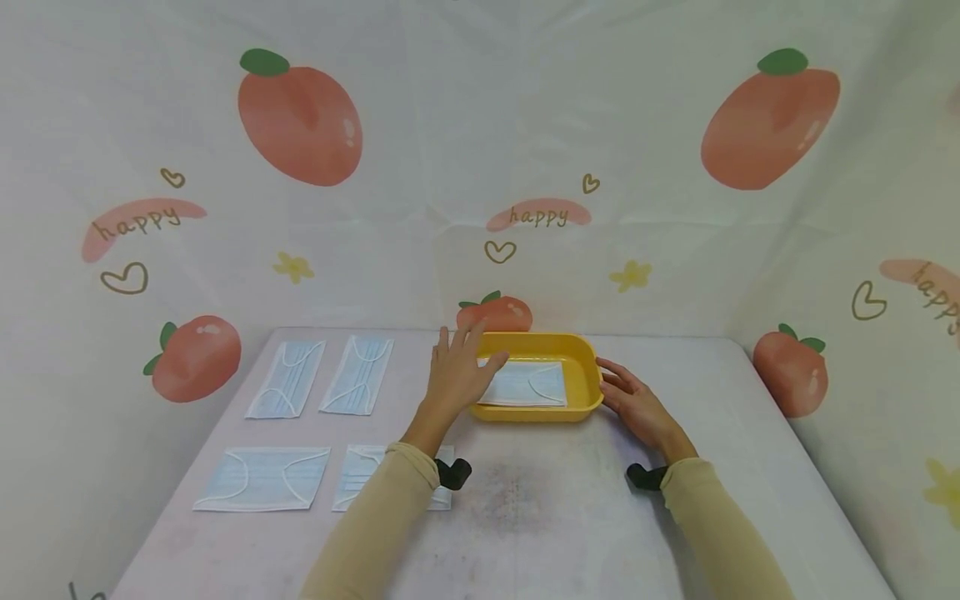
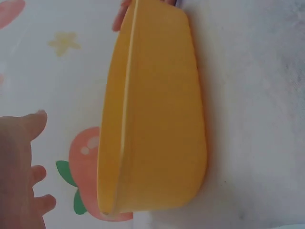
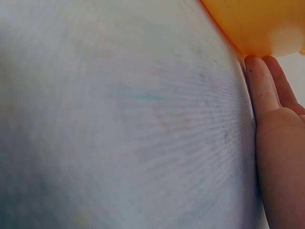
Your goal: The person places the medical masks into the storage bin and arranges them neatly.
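A yellow plastic tray (image 1: 581, 385) stands on the table with a light-blue face mask (image 1: 528, 385) lying in it. Over the tray's left end is my left hand (image 1: 459, 371), fingers spread and nothing held. In the left wrist view that hand (image 2: 16, 176) appears apart from the tray's side wall (image 2: 162, 109). My right hand (image 1: 637, 408) rests beside the right end, its fingertips against the outer wall. The right wrist view shows those extended fingers (image 3: 262, 83) touching the yellow wall (image 3: 257, 24) low down, near the table.
Several more face masks lie flat at left: two at the back, one mask (image 1: 285, 379) beside another mask (image 1: 356, 375), and a mask (image 1: 261, 481) in front. My left sleeve (image 1: 375, 529) partly covers a further mask (image 1: 354, 479). A fruit-print curtain (image 1: 420, 167) hangs behind the table.
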### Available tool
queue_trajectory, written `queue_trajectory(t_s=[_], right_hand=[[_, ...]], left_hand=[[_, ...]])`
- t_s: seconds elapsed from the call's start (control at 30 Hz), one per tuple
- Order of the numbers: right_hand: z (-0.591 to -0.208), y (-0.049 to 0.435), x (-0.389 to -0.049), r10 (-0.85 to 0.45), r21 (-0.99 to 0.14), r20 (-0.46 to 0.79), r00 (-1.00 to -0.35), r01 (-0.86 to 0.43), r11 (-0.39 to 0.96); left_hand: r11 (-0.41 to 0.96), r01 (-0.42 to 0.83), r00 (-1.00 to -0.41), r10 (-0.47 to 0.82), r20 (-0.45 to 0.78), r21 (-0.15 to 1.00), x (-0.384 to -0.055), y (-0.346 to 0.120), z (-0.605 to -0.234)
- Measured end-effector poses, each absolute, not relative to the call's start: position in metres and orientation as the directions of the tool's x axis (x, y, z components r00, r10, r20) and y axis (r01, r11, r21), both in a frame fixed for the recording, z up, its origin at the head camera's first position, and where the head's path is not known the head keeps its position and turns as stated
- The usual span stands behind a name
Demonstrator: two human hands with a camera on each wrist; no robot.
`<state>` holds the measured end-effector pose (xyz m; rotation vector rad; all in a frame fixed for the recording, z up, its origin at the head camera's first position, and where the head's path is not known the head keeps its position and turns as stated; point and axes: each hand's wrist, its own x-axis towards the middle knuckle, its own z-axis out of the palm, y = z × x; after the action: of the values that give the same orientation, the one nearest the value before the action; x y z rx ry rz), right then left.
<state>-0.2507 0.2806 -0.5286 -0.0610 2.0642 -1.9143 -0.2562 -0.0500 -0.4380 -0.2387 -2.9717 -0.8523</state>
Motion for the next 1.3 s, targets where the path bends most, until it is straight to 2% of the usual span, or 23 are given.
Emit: queue_trajectory(t_s=[0.33, 0.6, 1.3], right_hand=[[-0.53, 0.28, -0.251, -0.247, -0.978, -0.201, -0.948, 0.181, 0.103], [-0.53, 0.282, -0.251, -0.242, -0.979, -0.2, -0.949, 0.184, 0.087], [-0.532, 0.279, -0.251, -0.223, -0.974, -0.212, -0.952, 0.188, 0.125]], left_hand=[[0.887, 0.123, -0.992, 0.092, 0.089, 0.445, -0.253, -0.071, -0.454], [0.885, 0.048, -0.998, 0.029, 0.048, 0.462, -0.25, -0.098, -0.466], [0.862, -0.107, -0.989, -0.145, 0.04, 0.495, -0.249, -0.177, -0.501]])
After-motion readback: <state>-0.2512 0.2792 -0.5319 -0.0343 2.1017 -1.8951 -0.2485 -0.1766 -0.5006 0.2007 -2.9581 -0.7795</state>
